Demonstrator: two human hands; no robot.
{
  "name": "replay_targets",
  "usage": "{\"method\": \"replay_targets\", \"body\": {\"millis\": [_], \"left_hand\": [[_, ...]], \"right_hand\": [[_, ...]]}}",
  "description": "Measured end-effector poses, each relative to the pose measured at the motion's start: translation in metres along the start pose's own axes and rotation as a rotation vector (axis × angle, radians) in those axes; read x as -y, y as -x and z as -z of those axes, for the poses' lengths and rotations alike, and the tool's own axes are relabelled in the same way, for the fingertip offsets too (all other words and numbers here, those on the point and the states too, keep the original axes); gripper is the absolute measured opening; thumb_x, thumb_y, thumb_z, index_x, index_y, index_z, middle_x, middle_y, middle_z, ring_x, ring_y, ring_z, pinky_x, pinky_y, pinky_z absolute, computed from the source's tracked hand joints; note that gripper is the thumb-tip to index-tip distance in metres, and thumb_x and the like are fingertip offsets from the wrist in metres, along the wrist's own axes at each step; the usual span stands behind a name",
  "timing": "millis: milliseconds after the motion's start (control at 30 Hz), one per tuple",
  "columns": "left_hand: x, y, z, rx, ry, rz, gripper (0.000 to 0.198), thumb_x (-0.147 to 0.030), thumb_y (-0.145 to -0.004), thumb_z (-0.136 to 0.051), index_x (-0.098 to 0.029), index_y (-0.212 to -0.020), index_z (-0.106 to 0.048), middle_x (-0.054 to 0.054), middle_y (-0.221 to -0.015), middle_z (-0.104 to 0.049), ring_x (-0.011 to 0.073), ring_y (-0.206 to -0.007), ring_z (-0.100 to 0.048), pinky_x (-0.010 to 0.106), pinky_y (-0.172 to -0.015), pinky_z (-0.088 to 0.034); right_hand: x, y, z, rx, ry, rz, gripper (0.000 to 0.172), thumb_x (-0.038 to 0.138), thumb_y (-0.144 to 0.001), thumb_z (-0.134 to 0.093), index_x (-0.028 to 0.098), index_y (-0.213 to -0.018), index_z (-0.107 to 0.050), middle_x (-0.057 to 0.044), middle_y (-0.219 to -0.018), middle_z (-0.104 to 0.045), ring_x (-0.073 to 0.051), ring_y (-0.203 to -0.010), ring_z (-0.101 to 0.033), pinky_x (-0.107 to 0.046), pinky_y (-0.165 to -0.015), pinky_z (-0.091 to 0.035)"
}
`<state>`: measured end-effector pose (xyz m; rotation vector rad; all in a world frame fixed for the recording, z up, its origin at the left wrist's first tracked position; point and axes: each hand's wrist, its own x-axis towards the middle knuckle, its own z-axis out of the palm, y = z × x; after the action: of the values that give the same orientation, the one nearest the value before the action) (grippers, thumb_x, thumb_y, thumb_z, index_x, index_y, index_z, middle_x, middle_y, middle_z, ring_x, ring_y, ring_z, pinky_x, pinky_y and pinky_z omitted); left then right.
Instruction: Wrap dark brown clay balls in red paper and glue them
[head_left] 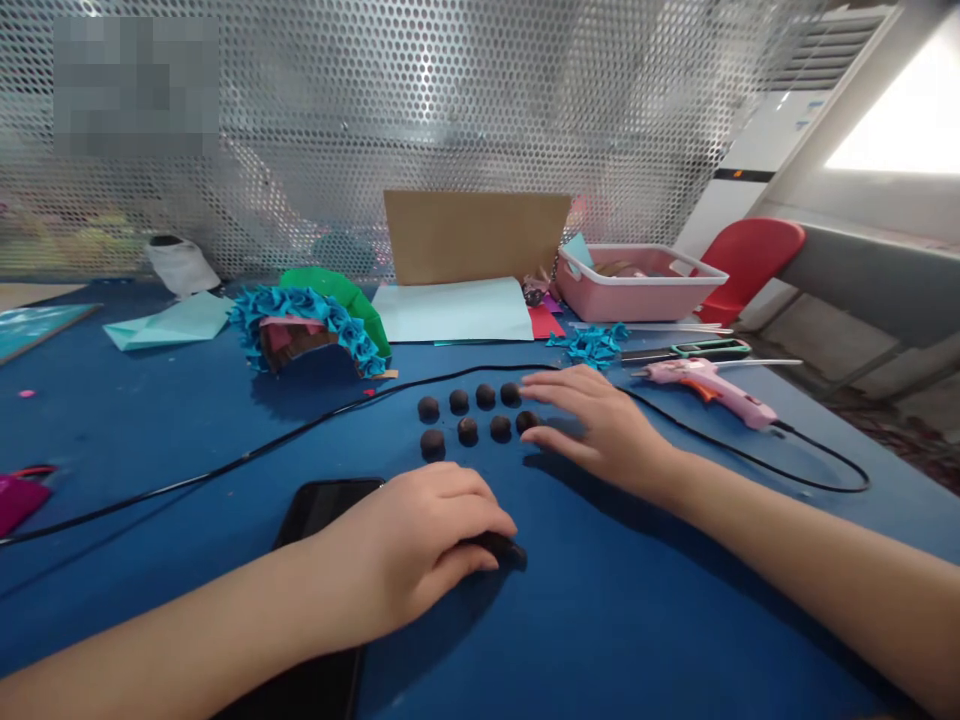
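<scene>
Several small dark brown balls [466,410] lie in two short rows on the blue table [150,420]. My right hand [600,425] rests beside them with fingers stretched out, its fingertips touching the rightmost balls. My left hand [420,545] is curled, palm down, near the front of the table; its fingers press on a small dark object [501,546] that I cannot make out. A black phone [319,510] lies under my left wrist.
A black cable [225,465] crosses the table to a pink glue gun [709,388]. Behind it lie scissors [686,351], a pink basket [637,283], brown cardboard [476,235], light blue paper sheets [454,310], a folded blue and green paper piece [315,318]. Perforated metal screen at the back.
</scene>
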<state>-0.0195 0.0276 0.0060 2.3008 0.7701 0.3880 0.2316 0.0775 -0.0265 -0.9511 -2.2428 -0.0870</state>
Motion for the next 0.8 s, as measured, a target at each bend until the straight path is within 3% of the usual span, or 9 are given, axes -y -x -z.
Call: {"method": "replay_targets", "body": {"millis": [67,167,300,433,533,667,800], "left_hand": [[-0.002,-0.001,-0.002,-0.108,0.171,0.141,0.021,-0.034,-0.086,-0.063,-0.025,-0.103,-0.072,0.006,-0.098,-0.072,0.0210,-0.090,-0.065,0.030,-0.084,-0.049],[-0.006,-0.003,-0.007,-0.223,0.546,0.377,0.031,-0.039,-0.076,-0.073,-0.023,-0.102,-0.069,0.005,-0.094,-0.071,0.0211,-0.086,-0.066,0.031,-0.078,-0.051],[-0.011,-0.006,-0.018,-0.161,0.933,0.504,0.032,-0.030,-0.071,-0.077,-0.018,-0.098,-0.065,0.004,-0.089,-0.069,0.0188,-0.086,-0.065,0.029,-0.077,-0.050],[-0.012,-0.007,-0.023,-0.107,1.046,0.524,0.047,-0.018,-0.069,-0.078,-0.021,-0.110,-0.054,-0.006,-0.070,-0.065,0.0139,-0.068,-0.065,0.027,-0.070,-0.048],[-0.010,-0.007,-0.024,-0.058,1.082,0.499,0.047,-0.020,-0.070,-0.079,-0.020,-0.108,-0.052,-0.007,-0.068,-0.065,0.0119,-0.064,-0.063,0.026,-0.067,-0.047],[-0.009,-0.006,-0.024,-0.180,1.036,0.504,0.039,-0.042,-0.078,-0.071,-0.018,-0.104,-0.058,0.003,-0.082,-0.071,0.0158,-0.080,-0.066,0.029,-0.076,-0.049],[-0.011,-0.005,-0.022,-0.237,1.062,0.569,0.031,-0.046,-0.082,-0.066,-0.017,-0.094,-0.062,0.005,-0.085,-0.072,0.0164,-0.079,-0.067,0.030,-0.076,-0.051]], "right_hand": [[0.007,0.001,0.010,-0.091,-0.002,-0.030,0.027,0.030,-0.087,-0.062,0.018,-0.111,-0.064,-0.012,-0.113,-0.067,-0.023,-0.104,-0.062,-0.043,-0.093,-0.050],[0.027,0.007,0.021,-0.126,-0.115,0.028,0.023,0.026,-0.090,-0.058,0.018,-0.111,-0.062,-0.010,-0.100,-0.068,-0.017,-0.093,-0.064,-0.032,-0.084,-0.053],[0.060,0.014,0.020,0.078,-0.240,0.180,0.044,0.045,-0.084,-0.064,0.014,-0.115,-0.060,-0.006,-0.086,-0.065,-0.013,-0.074,-0.060,-0.023,-0.067,-0.052],[0.079,0.016,0.012,0.171,-0.192,0.238,0.027,0.040,-0.091,-0.054,0.016,-0.096,-0.064,-0.003,-0.076,-0.060,-0.012,-0.063,-0.052,-0.023,-0.060,-0.048],[0.081,0.014,0.009,0.240,-0.170,0.263,0.025,0.034,-0.095,-0.047,0.016,-0.081,-0.059,-0.002,-0.070,-0.056,-0.012,-0.059,-0.048,-0.024,-0.056,-0.045],[0.070,0.013,0.010,0.126,-0.341,0.121,0.012,0.016,-0.096,-0.039,0.017,-0.092,-0.051,-0.003,-0.077,-0.058,-0.011,-0.067,-0.053,-0.021,-0.062,-0.048],[0.055,0.012,0.015,0.001,-0.350,-0.168,0.011,0.021,-0.095,-0.042,0.020,-0.093,-0.052,0.002,-0.069,-0.056,-0.009,-0.057,-0.052,-0.020,-0.053,-0.045]]}}
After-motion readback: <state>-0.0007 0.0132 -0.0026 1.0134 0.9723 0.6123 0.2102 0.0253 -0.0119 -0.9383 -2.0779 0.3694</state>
